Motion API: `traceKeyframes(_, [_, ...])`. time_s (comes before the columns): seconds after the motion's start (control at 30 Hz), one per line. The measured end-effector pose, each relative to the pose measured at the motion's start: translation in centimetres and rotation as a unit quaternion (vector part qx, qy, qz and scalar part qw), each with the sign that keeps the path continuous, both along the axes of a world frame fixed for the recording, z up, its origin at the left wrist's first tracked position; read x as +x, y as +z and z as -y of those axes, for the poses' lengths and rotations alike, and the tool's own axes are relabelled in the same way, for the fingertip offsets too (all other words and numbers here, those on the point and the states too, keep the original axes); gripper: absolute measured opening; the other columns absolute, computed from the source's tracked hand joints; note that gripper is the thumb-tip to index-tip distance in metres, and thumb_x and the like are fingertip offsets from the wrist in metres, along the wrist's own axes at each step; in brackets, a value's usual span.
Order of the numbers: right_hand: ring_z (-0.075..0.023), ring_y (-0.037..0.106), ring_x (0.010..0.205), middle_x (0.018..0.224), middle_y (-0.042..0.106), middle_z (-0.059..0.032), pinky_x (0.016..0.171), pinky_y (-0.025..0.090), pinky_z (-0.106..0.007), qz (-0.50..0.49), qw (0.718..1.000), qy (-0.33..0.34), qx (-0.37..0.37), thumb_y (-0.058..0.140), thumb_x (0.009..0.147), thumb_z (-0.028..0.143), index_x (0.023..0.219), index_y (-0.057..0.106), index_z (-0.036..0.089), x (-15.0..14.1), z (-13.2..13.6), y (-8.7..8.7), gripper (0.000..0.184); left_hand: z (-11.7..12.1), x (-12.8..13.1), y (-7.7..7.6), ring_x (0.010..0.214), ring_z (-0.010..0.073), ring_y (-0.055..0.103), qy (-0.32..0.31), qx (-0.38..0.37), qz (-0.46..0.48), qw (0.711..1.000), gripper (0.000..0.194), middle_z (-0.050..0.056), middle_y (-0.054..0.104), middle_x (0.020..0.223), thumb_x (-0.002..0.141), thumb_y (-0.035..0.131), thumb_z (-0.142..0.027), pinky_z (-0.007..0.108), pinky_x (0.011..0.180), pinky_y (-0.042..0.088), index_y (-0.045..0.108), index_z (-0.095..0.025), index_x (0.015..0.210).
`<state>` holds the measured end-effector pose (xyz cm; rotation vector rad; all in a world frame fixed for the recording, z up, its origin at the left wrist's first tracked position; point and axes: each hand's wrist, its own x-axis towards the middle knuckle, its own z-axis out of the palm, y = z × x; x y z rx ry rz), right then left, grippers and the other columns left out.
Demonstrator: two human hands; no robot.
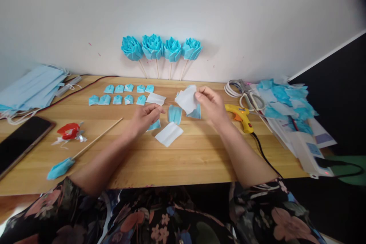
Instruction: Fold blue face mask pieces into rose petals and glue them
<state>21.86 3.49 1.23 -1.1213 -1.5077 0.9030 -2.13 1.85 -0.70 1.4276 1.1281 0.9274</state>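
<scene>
My right hand (211,105) pinches a thin white piece of mask fabric (187,99) between thumb and fingers, above the table. My left hand (147,117) hovers to the left with thumb and fingertips pressed together; whether anything is between them I cannot make out. Around the hands lie cut fabric squares: a white one (169,134) in front, a blue one (174,114) between them, and another white one (156,99) behind my left hand. A further blue piece (195,112) is partly hidden under the held one. Several small folded blue petals (117,100) form two rows at the left.
Several blue fabric flowers (153,47) on sticks lean against the wall. A yellow glue gun (241,116), scissors (252,99), tape and a blue fabric pile (286,97) lie right. Left are masks (34,87), a phone (23,143), red material (69,131) and a stick with a blue bud (61,168).
</scene>
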Motion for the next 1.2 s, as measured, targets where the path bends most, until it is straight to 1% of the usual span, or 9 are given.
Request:
traceKeyframes(0.33, [-0.0141,0.054,0.072,0.075,0.055,0.0015,0.069,0.047,-0.028,-0.104,0.994,0.002,-0.024,0.071,0.078,0.052,0.078,0.059,0.024,1.0,-0.4,1.0,0.031,0.5,0.5,0.6,0.064,0.014,0.053,0.0,0.053,-0.027,0.998,0.027,0.0,0.058,0.063,0.091,0.054,-0.042,0.028,0.064,0.044,0.066,-0.017,0.087])
traceKeyframes(0.43, [-0.0137,0.052,0.069,0.072,0.054,0.0017,0.066,0.046,-0.028,-0.101,0.994,0.011,-0.046,0.071,0.076,0.055,0.077,0.058,0.023,0.1,0.2,1.6,0.034,0.9,0.9,0.1,0.088,0.0199,0.063,-0.015,0.149,-0.056,0.987,0.028,0.007,0.071,0.094,0.085,0.064,-0.038,0.033,0.081,0.05,0.068,-0.019,0.104])
traceKeyframes(0.53, [-0.0137,0.053,0.068,0.073,0.055,0.0016,0.064,0.047,-0.028,-0.11,0.991,0.042,-0.067,0.071,0.076,0.056,0.078,0.056,0.023,-1.1,1.0,2.2,0.036,1.2,1.5,-0.6,0.114,0.0275,0.059,-0.03,0.251,-0.084,0.964,0.049,0.012,0.066,0.127,0.078,0.073,-0.034,0.042,0.099,0.047,0.062,-0.021,0.124])
traceKeyframes(0.6, [-0.0137,0.053,0.067,0.074,0.055,0.0013,0.063,0.048,-0.029,-0.116,0.988,0.069,-0.077,0.07,0.078,0.055,0.08,0.056,0.024,-1.9,1.7,2.6,0.034,1.5,1.9,-0.9,0.121,0.0302,0.057,-0.03,0.27,-0.101,0.957,0.059,0.014,0.061,0.135,0.075,0.075,-0.032,0.045,0.103,0.045,0.058,-0.02,0.13])
traceKeyframes(0.73, [-0.0142,0.053,0.067,0.075,0.057,0.0002,0.061,0.048,-0.029,-0.087,0.989,0.086,-0.083,0.067,0.08,0.057,0.082,0.057,0.024,-2.8,3.0,3.6,0.035,1.9,2.4,-1.1,0.103,0.0263,0.064,-0.027,0.21,-0.11,0.971,0.046,0.01,0.071,0.113,0.077,0.068,-0.022,0.039,0.093,0.049,0.061,-0.018,0.122])
traceKeyframes(0.93, [-0.0174,0.058,0.073,0.079,0.06,-0.0017,0.062,0.048,-0.032,-0.062,0.997,-0.019,-0.045,0.066,0.082,0.059,0.081,0.06,0.025,0.8,4.4,4.4,0.035,1.6,2.1,-0.7,0.081,0.016,0.062,-0.031,0.094,-0.001,0.995,0.049,0.002,0.069,0.085,0.079,0.062,-0.017,0.029,0.078,0.048,0.059,-0.018,0.128])
traceKeyframes(1.07, [-0.0169,0.059,0.069,0.078,0.064,-0.0007,0.061,0.048,-0.032,-0.025,0.998,-0.042,-0.046,0.07,0.081,0.052,0.084,0.066,0.025,4.5,5.1,1.9,0.027,1.3,1.8,-0.4,0.072,0.0132,0.058,-0.017,0.036,0.086,0.996,0.054,0.001,0.066,0.081,0.075,0.066,-0.02,0.026,0.067,0.045,0.057,-0.016,0.128])
traceKeyframes(1.13, [-0.0173,0.06,0.066,0.076,0.066,-0.0007,0.061,0.048,-0.033,0.071,0.995,-0.024,-0.061,0.07,0.082,0.048,0.099,0.071,0.026,5.7,5.3,0.2,0.027,1.2,1.7,-0.3,0.069,0.0123,0.058,-0.008,0.009,0.116,0.993,0.056,0.0,0.065,0.081,0.074,0.068,-0.021,0.025,0.064,0.044,0.056,-0.015,0.128])
traceKeyframes(1.2, [-0.0204,0.064,0.07,0.077,0.069,-0.002,0.065,0.05,-0.036,0.224,0.973,-0.003,-0.05,0.068,0.085,0.042,0.113,0.07,0.026,6.3,5.6,-1.1,0.033,1.2,1.6,-0.2,0.068,0.0117,0.057,0.003,-0.008,0.138,0.99,0.055,0.0,0.065,0.08,0.073,0.07,-0.022,0.024,0.063,0.043,0.057,-0.016,0.126])
